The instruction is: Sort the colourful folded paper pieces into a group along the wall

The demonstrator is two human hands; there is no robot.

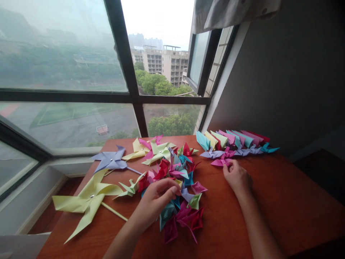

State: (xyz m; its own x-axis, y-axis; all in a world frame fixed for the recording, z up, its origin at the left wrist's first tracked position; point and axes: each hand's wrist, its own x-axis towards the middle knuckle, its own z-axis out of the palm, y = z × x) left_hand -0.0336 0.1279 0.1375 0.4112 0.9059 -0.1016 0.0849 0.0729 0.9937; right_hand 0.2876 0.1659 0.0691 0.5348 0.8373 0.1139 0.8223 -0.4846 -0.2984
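Note:
My right hand (237, 177) is closed at the fingertips on the end of a pink folded-paper crane (219, 162), at the near side of a group of other folded pieces. More cranes, including a lavender crane (212, 154), lie just beyond it. My left hand (160, 196) hovers over a heap of colourful paper cranes (185, 196), its thumb and fingers drawn together. Whether anything is pinched there cannot be made out. A light green crane (132, 187) lies left of the heap.
Paper pinwheels, one yellow (91, 198), one lavender (111, 159) and one pale green (159, 151), lie on the left of the wooden table (291, 208). A row of folded papers (237, 138) stands at the back right. Windows (132, 97) rise behind the table, beside a wall (275, 82).

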